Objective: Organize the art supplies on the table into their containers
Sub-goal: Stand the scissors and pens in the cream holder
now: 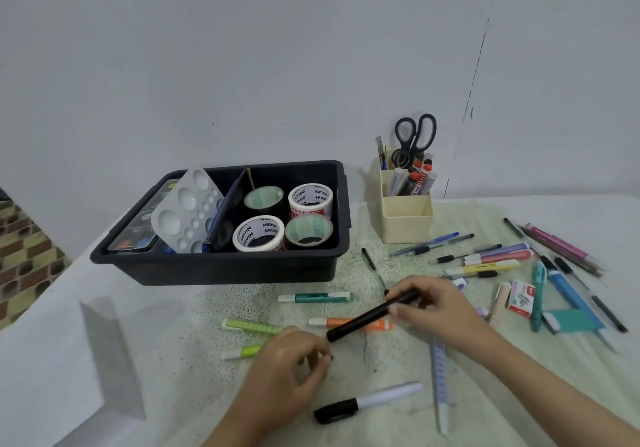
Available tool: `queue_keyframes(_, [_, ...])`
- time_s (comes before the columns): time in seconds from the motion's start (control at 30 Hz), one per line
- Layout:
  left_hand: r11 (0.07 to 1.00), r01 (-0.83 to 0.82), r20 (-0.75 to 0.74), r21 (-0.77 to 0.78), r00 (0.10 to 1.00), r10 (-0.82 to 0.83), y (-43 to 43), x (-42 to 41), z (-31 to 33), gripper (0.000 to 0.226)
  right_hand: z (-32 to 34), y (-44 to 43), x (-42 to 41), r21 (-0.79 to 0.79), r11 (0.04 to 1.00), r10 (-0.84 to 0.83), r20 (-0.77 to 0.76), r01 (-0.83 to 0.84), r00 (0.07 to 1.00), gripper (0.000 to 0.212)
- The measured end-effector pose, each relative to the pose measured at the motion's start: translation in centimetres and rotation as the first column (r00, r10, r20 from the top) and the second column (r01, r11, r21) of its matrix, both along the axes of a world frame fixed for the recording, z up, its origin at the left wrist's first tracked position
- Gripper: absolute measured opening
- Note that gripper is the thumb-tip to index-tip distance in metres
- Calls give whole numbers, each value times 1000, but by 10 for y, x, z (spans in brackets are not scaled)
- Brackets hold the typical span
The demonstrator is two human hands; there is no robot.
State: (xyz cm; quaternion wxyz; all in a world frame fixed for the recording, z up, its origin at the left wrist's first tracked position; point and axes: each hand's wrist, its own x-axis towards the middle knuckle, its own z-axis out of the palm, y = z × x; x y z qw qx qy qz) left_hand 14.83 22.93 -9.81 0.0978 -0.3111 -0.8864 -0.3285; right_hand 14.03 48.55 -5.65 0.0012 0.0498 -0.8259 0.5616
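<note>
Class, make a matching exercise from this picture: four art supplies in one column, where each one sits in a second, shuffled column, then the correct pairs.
Column one
1. scissors
2. white tape roll
3. black marker
4. orange marker

Column two
A. lying on the table
B. gripped by the right hand
C. standing in the cream holder
D. inside the black bin

Pairs: 1-C, 2-D, 3-B, 4-A
</note>
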Motion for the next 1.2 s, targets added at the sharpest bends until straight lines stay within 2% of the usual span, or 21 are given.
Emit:
queue_keyframes(0.1, [993, 101, 121, -62, 988, -93, 22, -1, 7, 9, 11, 9, 0, -105, 993, -53, 39, 57, 998, 11])
queue_keyframes(0.2, [964, 209, 200, -163, 964, -175, 45, -4, 17, 24, 15, 17, -2, -114, 985, -125, 29, 127, 992, 9])
queue_keyframes(0.27, [918, 275, 252, -285, 946, -204, 55, -5, 21, 33, 17, 20, -4, -116, 981, -156, -12, 154, 988, 9])
queue_keyframes(0.37, [887, 323, 273, -330, 932, -238, 64, -10, 27, 23, 19, 27, -7, -127, 977, -180, -71, 170, 981, 16])
queue_keyframes(0.43, [919, 303, 298, -251, 928, -225, 66, -15, 32, 11, 25, 32, -8, -117, 976, -198, -138, 183, 970, 24])
queue_keyframes(0.5, [963, 254, 358, -92, 911, -206, 67, -23, 43, 5, 38, 36, -12, -122, 965, -254, -193, 234, 948, 31])
queue_keyframes(0.6, [981, 145, 390, 125, 903, -183, 67, -39, 63, 11, 67, 40, -27, -157, 941, -335, -320, 299, 886, 34])
queue_keyframes(0.73, [955, 12, 269, 297, 958, -95, 70, -66, 89, 13, 106, 43, -63, -210, 904, -424, -540, 371, 727, 34])
queue_keyframes(0.83, [929, -56, 149, 366, 989, 1, 77, -89, 103, 13, 125, 47, -94, -159, 901, -402, -659, 404, 636, 31])
queue_keyframes(0.97, [868, -111, 57, 483, 994, 95, 91, -120, 115, 19, 120, 52, -133, 69, 906, -265, -679, 418, 685, 29])
queue_keyframes(1.1, [825, -158, 48, 542, 986, 158, 104, -146, 119, 37, 95, 55, -157, 341, 868, -103, -585, 360, 804, 23])
queue_keyframes(1.2, [817, -178, 27, 548, 980, 196, 114, -162, 115, 39, 77, 59, -167, 451, 830, -43, -534, 327, 845, 20])
